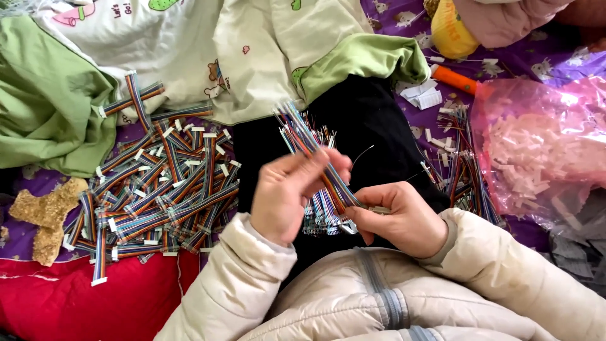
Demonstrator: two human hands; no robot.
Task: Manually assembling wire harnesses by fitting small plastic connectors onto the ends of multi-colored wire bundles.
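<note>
While both hands pinch it, left hand point(284, 196) at nine o'clock, right hand point(404, 218) at three, the rainbow wire bundle point(315, 151) looks light and floppy; best gripped near its white connector point(379, 209).

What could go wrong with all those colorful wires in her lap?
The left hand and right hand pinch only one end of the wire bundle, so loose strands might slip out and tangle. The wires lying on the black cloth could slide off. The finished pile sits close by, so the two lots might get mixed.

Cream padded jacket sleeves point(252, 278), grey zip point(382, 290), bare hands.
</note>
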